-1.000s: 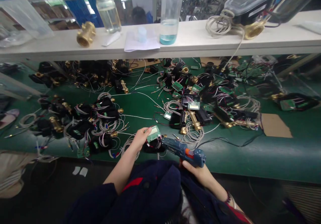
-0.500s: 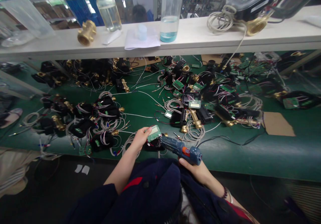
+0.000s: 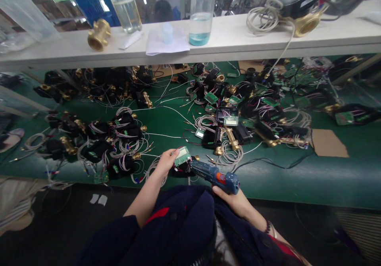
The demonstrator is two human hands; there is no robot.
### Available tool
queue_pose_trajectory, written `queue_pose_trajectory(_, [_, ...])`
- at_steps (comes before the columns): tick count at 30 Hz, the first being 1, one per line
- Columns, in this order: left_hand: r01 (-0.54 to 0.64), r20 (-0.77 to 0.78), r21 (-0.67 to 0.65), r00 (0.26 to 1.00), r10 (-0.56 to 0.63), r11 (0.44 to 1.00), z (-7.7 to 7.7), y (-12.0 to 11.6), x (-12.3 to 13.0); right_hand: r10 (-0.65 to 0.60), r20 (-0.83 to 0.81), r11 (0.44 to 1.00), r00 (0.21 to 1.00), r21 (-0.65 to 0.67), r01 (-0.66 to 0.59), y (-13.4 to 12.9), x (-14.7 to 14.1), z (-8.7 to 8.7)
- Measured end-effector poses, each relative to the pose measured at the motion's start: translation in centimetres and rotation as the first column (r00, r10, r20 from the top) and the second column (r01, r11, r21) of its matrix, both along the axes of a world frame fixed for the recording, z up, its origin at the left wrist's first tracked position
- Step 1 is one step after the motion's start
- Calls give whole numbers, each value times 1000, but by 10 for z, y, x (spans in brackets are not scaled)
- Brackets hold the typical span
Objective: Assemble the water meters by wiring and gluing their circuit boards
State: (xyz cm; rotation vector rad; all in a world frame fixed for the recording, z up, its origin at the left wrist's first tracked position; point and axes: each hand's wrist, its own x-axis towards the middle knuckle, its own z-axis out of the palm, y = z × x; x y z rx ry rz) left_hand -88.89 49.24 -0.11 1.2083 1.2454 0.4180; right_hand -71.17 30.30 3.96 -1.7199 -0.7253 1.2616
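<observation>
My left hand (image 3: 167,162) pinches the left edge of a green circuit board (image 3: 185,153) with a pale display. The board is tilted above a black meter housing (image 3: 183,170), which it partly covers. My right hand (image 3: 224,194) is wrapped around a dark blue pistol-shaped power tool (image 3: 208,170) with an orange patch; its fingers are mostly hidden underneath. The tool points left, its tip close to the board's lower right edge. Whether the tip touches the board, I cannot tell. Thin wires show near the tip and under the board.
Black housings with brass fittings and coiled cables crowd the green bench (image 3: 268,182) on the left and behind. A cardboard piece (image 3: 330,143) lies right. Above, the white shelf (image 3: 232,39) carries a brass fitting (image 3: 99,35), a jar (image 3: 126,14) and a container of blue liquid (image 3: 200,29).
The view has shifted slightly, with the shelf higher in the picture. Both hands keep their holds, and the board and tool stay almost in place relative to each other.
</observation>
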Motion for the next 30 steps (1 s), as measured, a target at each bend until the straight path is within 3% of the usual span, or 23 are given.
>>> queue_pose_trajectory(6, [-7, -4, -10, 1000, 7, 1000, 0, 1, -1, -2, 7, 1000, 1000, -24, 2, 0, 0, 0])
queue_pose_trajectory(12, [5, -19, -19, 1000, -5, 1000, -1, 3, -3, 80, -2, 996, 997, -34, -80, -6, 1, -7])
queue_pose_trajectory(17, [7, -24, -20, 1000, -7, 1000, -2, 2, -5, -14, 31, 1000, 999, -23, 15, -9, 2, -6])
queue_pose_trajectory(30, [1, -23, -30, 1000, -2, 1000, 0, 0, -4, -14, 65, 1000, 998, -22, 15, -6, 3, -4])
